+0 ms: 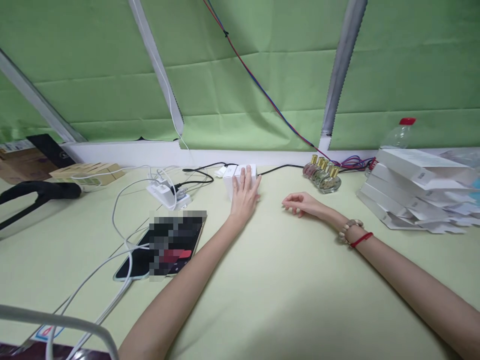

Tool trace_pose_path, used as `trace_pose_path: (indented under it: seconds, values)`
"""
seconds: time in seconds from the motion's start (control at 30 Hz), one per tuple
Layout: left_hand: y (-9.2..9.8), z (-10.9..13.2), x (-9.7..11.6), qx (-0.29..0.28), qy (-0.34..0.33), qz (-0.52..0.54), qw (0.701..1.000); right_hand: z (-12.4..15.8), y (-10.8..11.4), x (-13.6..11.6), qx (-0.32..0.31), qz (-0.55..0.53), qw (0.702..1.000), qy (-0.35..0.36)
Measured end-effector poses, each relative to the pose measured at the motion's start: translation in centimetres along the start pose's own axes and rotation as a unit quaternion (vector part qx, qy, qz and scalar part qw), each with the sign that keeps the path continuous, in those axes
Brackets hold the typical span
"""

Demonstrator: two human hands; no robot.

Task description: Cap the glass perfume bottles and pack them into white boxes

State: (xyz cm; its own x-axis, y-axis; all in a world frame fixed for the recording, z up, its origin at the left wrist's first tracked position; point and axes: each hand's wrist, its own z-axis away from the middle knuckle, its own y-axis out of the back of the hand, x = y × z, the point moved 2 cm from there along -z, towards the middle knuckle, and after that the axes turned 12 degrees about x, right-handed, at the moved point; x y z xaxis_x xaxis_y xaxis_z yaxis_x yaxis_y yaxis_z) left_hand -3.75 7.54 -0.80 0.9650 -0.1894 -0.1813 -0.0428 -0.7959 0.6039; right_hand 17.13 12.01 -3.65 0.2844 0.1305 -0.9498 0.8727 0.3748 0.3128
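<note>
My left hand (244, 195) reaches to the far middle of the table, its fingers stretched and spread against small white boxes (229, 173) standing side by side. The hand covers much of their front, and I see no grip around them. To its right, my right hand (303, 203) rests low over the tabletop, fingers loosely bent and apart, with nothing in it. Beyond that hand stand several small glass bottles (326, 181) with gold caps, grouped close together. A stack of flat white cartons (420, 192) lies farther right, away from both hands.
A white power strip (168, 194) with plugs and tangled cables sits at left. Phones (138, 262) lie beside my left forearm. Yellowish boxes (88, 173) and a black stand (45, 192) are far left. A red-capped plastic bottle (401, 134) stands behind the cartons.
</note>
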Motion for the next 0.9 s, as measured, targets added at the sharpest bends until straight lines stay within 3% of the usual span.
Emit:
trace_pose_path:
  seconds: [0.37, 0.47, 0.5, 0.57, 0.63, 0.77, 0.83, 0.9]
  values:
    - [-0.3, 0.6, 0.5, 0.055, -0.022, 0.032, 0.998, -0.1, -0.3, 0.0, 0.000, -0.015, 1.000, 0.011]
    - [0.1, 0.8, 1.5, 0.080, -0.115, 0.059, 0.988, -0.4, -0.8, 0.2, 0.006, -0.007, 1.000, 0.024]
    - [0.2, 0.9, 2.0, 0.066, -0.160, 0.081, 0.981, -0.5, -0.9, 0.4, 0.020, 0.003, 0.999, 0.026]
    - [0.0, 1.1, 2.8, -0.020, -0.249, 0.126, 0.960, -0.7, -1.3, 0.5, 0.051, 0.025, 0.998, 0.040]
    - [-0.3, 1.1, 2.9, -0.091, -0.213, 0.149, 0.961, -0.8, -1.7, 0.4, 0.073, 0.059, 0.992, 0.080]
    - [-1.0, 1.1, 1.7, -0.188, -0.004, 0.169, 0.967, -0.6, -2.0, -0.3, 0.121, 0.167, 0.965, 0.160]
    - [-1.2, 1.1, 1.3, -0.203, 0.053, 0.164, 0.964, -0.3, -2.1, -0.8, 0.135, 0.227, 0.950, 0.166]
    - [-1.3, 1.1, 1.1, -0.213, 0.067, 0.165, 0.961, 0.1, -2.2, -1.4, 0.141, 0.280, 0.934, 0.170]
